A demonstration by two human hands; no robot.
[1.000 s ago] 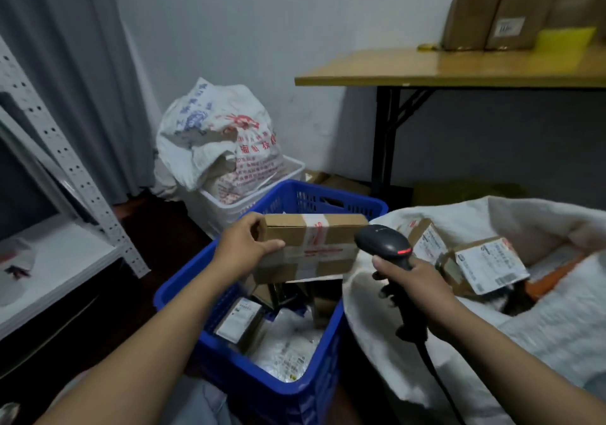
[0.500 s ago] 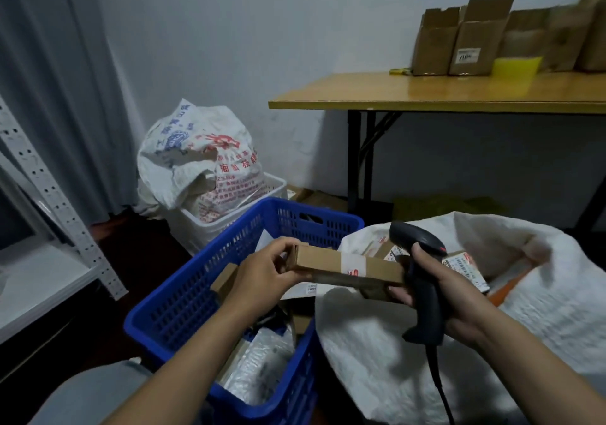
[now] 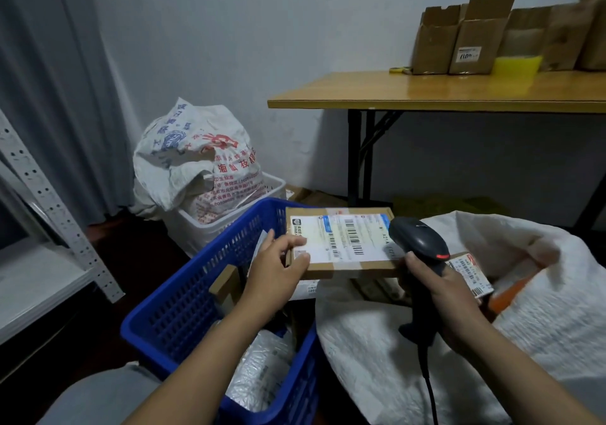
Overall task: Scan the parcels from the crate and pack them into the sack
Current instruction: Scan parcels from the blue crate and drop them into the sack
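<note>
My left hand [image 3: 277,265] grips the left end of a flat cardboard parcel [image 3: 344,262], held level above the blue crate [image 3: 183,306] with its white barcode label facing up. My right hand [image 3: 441,288] holds a black barcode scanner [image 3: 418,244] by the handle, its head right at the parcel's right end. The crate below holds more parcels, among them a silver bubble mailer [image 3: 262,369]. The white woven sack [image 3: 410,352] lies open on the right with a labelled box [image 3: 469,273] and an orange item inside.
A white basket [image 3: 229,218] with a printed sack [image 3: 196,155] stands behind the crate. A wooden table [image 3: 442,91] at the back right carries several cardboard boxes. A white metal shelf [image 3: 49,227] stands at the left. The scanner's cable hangs down over the sack.
My left hand has turned the parcel so its label faces up and lies flat. The scanner has come close to the parcel's right end.
</note>
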